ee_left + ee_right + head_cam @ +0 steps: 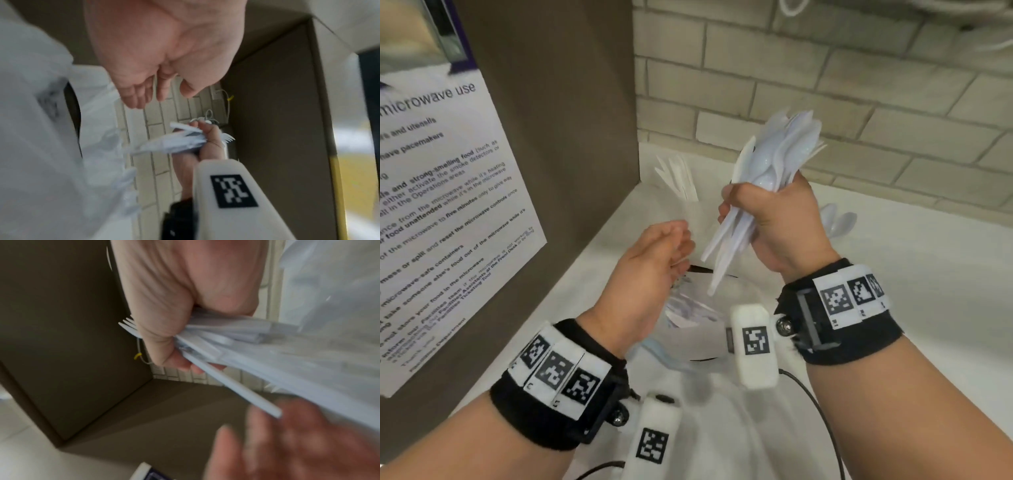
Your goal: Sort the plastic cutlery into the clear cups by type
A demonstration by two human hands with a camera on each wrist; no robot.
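My right hand grips a thick bundle of white plastic cutlery, spoons and a knife pointing up, handles sticking out below the fist. My left hand hovers just left of the handles, fingers loosely curled, holding nothing. A clear cup with knives stands near the back corner. Another clear cup with cutlery sits below my hands, mostly hidden. Two spoons show behind my right wrist. A fork's tines poke out past my right fist.
A brown cabinet side with a microwave notice closes off the left. A pale brick wall runs behind the white counter. A black cable trails across the counter near my right forearm.
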